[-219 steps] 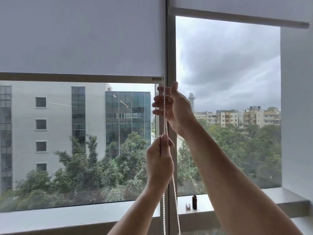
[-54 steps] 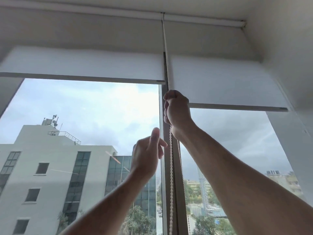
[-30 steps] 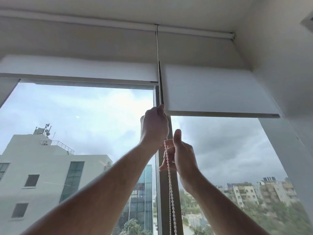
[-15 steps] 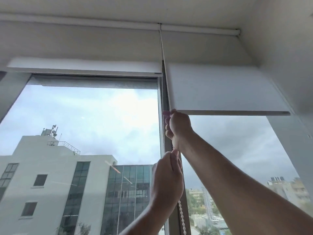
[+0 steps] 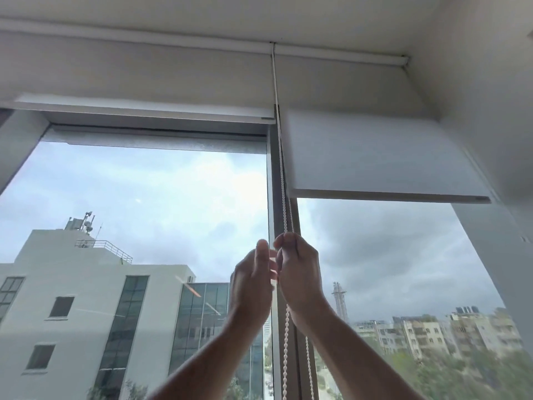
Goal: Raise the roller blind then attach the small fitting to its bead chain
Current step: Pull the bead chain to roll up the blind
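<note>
Two strands of white plastic bead chain (image 5: 284,203) hang down the grey window post. My right hand (image 5: 300,274) is curled closed around them, while my left hand (image 5: 253,281), loosely open, sits just beside it. Left of the chain, the white fabric roller blind (image 5: 144,109) sits raised near its top.

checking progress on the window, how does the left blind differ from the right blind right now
The left blind is raised almost fully, only a thin strip showing; the right blind hangs lower, a broad panel covering the top of its pane. Both are plain white with a bottom bar.
</note>
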Demonstrator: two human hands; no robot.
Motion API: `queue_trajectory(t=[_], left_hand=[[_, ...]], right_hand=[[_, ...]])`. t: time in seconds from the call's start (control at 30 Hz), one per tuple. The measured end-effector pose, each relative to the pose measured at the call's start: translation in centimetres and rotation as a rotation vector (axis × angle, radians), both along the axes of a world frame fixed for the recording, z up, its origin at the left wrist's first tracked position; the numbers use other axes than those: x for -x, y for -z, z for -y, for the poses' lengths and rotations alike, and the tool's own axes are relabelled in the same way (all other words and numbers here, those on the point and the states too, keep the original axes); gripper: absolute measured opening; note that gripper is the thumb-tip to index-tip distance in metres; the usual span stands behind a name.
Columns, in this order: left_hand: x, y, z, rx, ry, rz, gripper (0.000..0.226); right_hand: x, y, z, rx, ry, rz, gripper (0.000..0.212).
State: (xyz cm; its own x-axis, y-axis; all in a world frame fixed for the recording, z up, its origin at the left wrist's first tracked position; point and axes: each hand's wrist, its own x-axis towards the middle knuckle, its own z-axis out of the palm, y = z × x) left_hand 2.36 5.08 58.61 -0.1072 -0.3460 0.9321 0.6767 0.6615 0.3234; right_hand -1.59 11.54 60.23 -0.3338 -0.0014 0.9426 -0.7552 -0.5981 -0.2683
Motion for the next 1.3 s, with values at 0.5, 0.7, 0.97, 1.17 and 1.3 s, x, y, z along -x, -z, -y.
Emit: queue_trajectory(t=[0.5, 0.7, 0.97, 1.17, 1.3], left_hand=[[-1.4, -6.2, -4.3, -0.108, -0.001, 0.073, 0.034], [-1.8, -5.7, -3.5, -0.065, -0.061, 0.006, 0.036], [-0.5, -1.6, -2.8, -0.064, 0.052, -0.019, 0.042], [-0.2, 0.0, -2.8, -0.031, 0.057, -0.023, 0.039], [0.0, 0.8, -1.8, 0.026, -0.020, -0.047, 0.043]], right_hand=[[2.4, 2.2, -0.8, -0.161, 0.037, -0.112, 0.046], [3.0, 0.0, -3.0, -0.214, -0.099, 0.025, 0.068], [0.0, -5.8, -3.6, -0.227, -0.121, 0.056, 0.044], [-2.2, -7.6, -2.7, -0.255, -0.287, 0.220, 0.028], [-2.2, -6.7, -0.9, -0.217, -0.232, 0.254, 0.037]])
